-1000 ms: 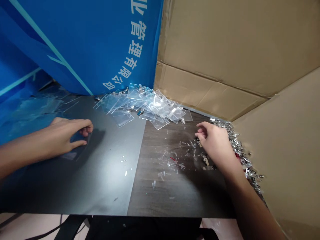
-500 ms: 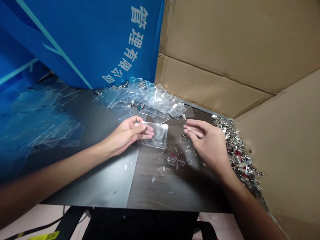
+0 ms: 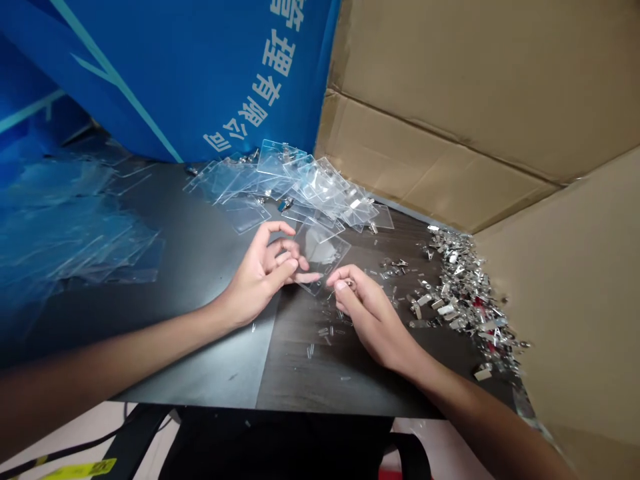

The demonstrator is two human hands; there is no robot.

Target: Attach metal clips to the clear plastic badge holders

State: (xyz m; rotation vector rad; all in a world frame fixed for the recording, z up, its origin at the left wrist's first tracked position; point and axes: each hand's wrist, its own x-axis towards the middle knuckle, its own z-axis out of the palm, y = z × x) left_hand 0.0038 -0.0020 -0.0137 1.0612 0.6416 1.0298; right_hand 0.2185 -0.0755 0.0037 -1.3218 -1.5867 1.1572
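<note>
My left hand (image 3: pixel 265 270) holds a clear plastic badge sleeve (image 3: pixel 324 257) by its near edge, above the middle of the dark table (image 3: pixel 210 347). My right hand (image 3: pixel 367 310) is closed in a pinch at the sleeve's near right corner, and a small metal clip seems to sit between its fingertips. Small clear plastic bits (image 3: pixel 325 333) lie scattered on the table just under both hands.
A heap of clear badge sleeves (image 3: pixel 300 187) lies at the back centre. A stack of empty sleeves (image 3: pixel 85 233) lies at the left. Several metal clips (image 3: pixel 460 293) are piled along the right by the cardboard wall (image 3: pixel 575 300). A blue banner (image 3: pixel 190 73) stands behind.
My left hand took a sleeve from the left stack and brought it to the middle. My right hand left the clip pile and moved left to the sleeve's corner.
</note>
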